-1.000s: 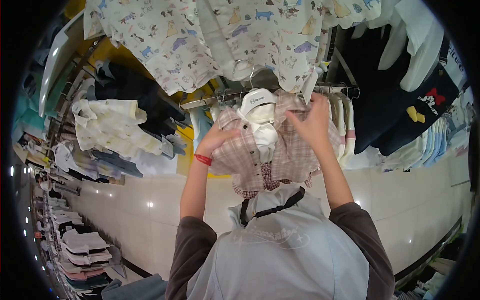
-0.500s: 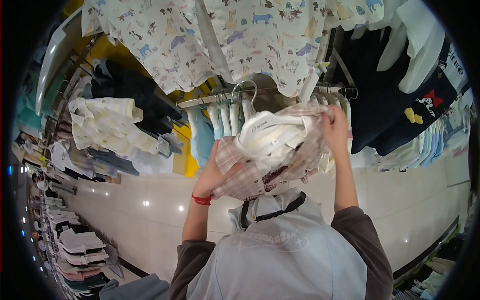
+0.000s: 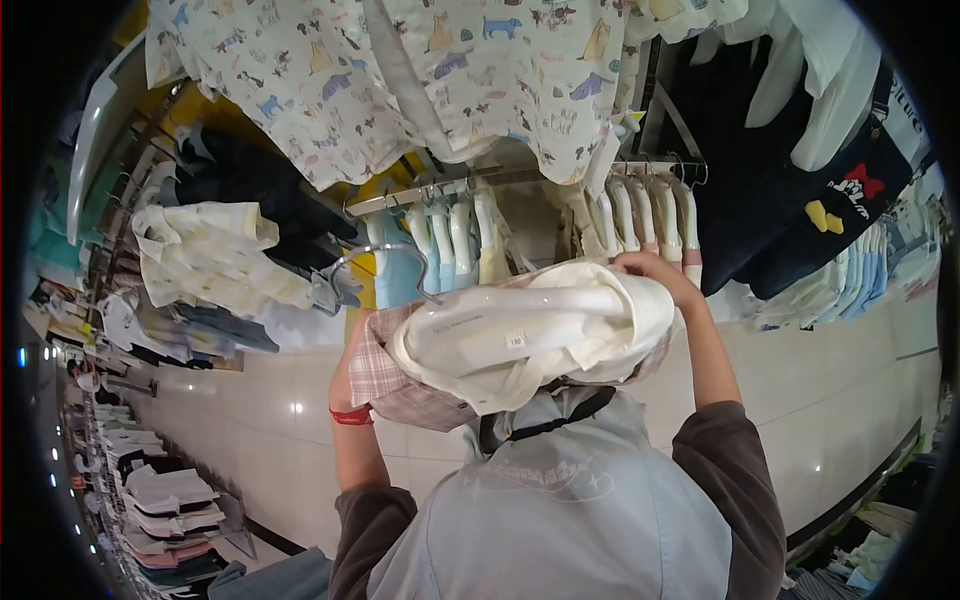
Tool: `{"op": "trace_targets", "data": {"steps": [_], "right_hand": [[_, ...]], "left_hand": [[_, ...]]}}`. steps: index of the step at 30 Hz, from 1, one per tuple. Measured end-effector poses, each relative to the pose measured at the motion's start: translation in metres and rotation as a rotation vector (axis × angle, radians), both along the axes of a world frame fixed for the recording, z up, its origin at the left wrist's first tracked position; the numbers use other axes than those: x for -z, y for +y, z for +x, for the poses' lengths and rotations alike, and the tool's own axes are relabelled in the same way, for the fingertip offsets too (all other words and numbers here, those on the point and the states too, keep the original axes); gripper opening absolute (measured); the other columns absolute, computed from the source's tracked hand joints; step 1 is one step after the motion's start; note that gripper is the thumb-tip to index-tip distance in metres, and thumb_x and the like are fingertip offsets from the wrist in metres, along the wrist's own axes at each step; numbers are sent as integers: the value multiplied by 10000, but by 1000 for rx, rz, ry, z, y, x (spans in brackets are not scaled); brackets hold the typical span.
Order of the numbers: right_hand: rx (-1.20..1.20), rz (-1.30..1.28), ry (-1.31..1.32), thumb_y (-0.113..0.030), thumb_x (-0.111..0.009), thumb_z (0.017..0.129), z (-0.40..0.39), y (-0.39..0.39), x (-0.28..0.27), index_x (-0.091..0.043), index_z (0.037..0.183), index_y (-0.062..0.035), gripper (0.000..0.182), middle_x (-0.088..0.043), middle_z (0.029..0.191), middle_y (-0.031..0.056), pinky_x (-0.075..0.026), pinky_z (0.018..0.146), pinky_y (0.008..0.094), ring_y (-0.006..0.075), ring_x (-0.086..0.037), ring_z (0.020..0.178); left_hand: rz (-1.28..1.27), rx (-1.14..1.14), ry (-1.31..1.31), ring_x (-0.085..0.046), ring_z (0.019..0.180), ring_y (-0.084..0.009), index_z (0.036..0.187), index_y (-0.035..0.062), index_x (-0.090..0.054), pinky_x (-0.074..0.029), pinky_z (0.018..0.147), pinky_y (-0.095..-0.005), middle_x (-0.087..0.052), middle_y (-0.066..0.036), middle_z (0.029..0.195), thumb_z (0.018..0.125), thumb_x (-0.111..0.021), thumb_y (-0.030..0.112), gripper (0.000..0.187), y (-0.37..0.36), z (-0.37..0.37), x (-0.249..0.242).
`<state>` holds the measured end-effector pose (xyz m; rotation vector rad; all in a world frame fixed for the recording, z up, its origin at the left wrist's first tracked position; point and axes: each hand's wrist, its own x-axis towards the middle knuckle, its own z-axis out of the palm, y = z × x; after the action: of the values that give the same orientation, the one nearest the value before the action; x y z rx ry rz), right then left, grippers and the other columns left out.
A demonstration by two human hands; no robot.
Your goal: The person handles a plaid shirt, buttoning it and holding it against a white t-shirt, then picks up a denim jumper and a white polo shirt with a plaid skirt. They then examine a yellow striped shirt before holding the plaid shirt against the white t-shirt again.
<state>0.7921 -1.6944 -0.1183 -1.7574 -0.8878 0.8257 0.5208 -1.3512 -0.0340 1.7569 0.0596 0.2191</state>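
A white shirt (image 3: 480, 390) with a small size label in its collar sits on a white hanger (image 3: 530, 298), together with a pink-and-white plaid shirt (image 3: 385, 375). The hanger's metal hook (image 3: 390, 250) is off the rail and points up to the left. My left hand (image 3: 347, 372), above a red bracelet, holds the plaid shirt at its left side; the cloth covers most of its fingers. At the far right shoulder, my right hand (image 3: 657, 274) has its fingers closed on the white shirt.
Ahead runs a metal rail (image 3: 460, 187) with several small garments on white hangers. A large animal-print shirt (image 3: 480, 75) hangs above it. Dark overalls (image 3: 800, 210) hang at right, a pale yellow shirt (image 3: 205, 250) at left. Folded clothes (image 3: 170, 500) are stacked lower left.
The garments have turned and come closer to my chest, opening the white collar to view. The hook has swung left. My left hand moved left and behind the plaid cloth.
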Motion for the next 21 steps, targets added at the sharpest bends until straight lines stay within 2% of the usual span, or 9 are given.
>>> {"op": "trace_targets", "data": {"steps": [1, 5, 7, 9, 12, 15, 17, 20, 21], "right_hand": [[-22, 128, -304, -45, -568, 820, -2, 2, -4, -562, 940, -21, 122, -546, 872, -9, -428, 737, 226, 78, -526, 827], [360, 510, 6, -116, -665, 735, -3, -7, -52, -530, 1076, -49, 373, -557, 974, 12, -414, 811, 254, 104, -521, 897], [217, 440, -267, -184, -700, 719, -36, 3, -105, -507, 1101, -47, 449, -556, 1005, 45, -415, 833, 279, 154, -532, 949], [17, 297, -723, -283, -714, 713, -69, 33, -127, -507, 1097, -46, 496, -580, 998, 107, -447, 795, 319, 237, -573, 916], [-70, 166, -711, -363, -693, 715, -97, 65, -122, -523, 1102, -67, 515, -615, 925, 137, -473, 720, 352, 300, -598, 817], [-224, -1, -558, -400, -662, 730, -105, 76, -116, -572, 1068, -95, 464, -639, 822, 112, -481, 639, 356, 295, -611, 705], [-228, 80, -589, -390, -651, 745, -107, 77, -105, -608, 1020, -100, 402, -640, 791, 100, -478, 624, 346, 283, -610, 682], [-187, 120, -548, -376, -656, 745, -110, 78, -118, -661, 912, -80, 341, -651, 820, 93, -474, 616, 324, 271, -611, 670], [-174, 130, -545, -375, -658, 742, -109, 76, -118, -665, 899, -74, 340, -654, 833, 91, -474, 617, 318, 269, -611, 672]], "left_hand": [[-67, 32, -57, -503, 1032, -154, 1172, 11, -421, -405, 899, -305, -519, -113, 1174, 696, -722, 97, 569, -6, 6, -8], [18, 30, -13, -491, 1048, -150, 1208, 14, -396, -397, 911, -298, -513, -106, 1182, 654, -762, 100, 670, -15, 14, -17], [14, 55, 97, -488, 1059, -156, 1235, 17, -377, -389, 921, -300, -509, -107, 1192, 639, -776, 102, 723, -16, 16, -16], [-14, 78, 136, -505, 1048, -150, 1232, -12, -403, -401, 907, -284, -515, -105, 1186, 580, -807, 177, 791, -3, 13, 25], [9, 155, 121, -514, 1057, -167, 1212, -34, -450, -404, 908, -281, -521, -123, 1196, 669, -735, 199, 656, -21, 9, 34], [-36, 143, 119, -506, 1079, -225, 1190, -25, -458, -387, 923, -325, -522, -145, 1188, 750, -656, 207, 535, -51, -3, 23], [-65, 123, 116, -501, 1094, -264, 1175, -18, -463, -375, 933, -355, -523, -160, 1182, 805, -604, 212, 459, -56, -13, 20], [383, 144, 16, -525, 1025, -328, 1097, -15, -536, -394, 900, -379, -560, -176, 1092, 800, -585, 190, 363, -33, -35, 41], [372, 79, -17, -527, 1001, -343, 1084, -13, -545, -400, 889, -382, -564, -179, 1066, 798, -581, 185, 350, -33, -40, 43]]}}
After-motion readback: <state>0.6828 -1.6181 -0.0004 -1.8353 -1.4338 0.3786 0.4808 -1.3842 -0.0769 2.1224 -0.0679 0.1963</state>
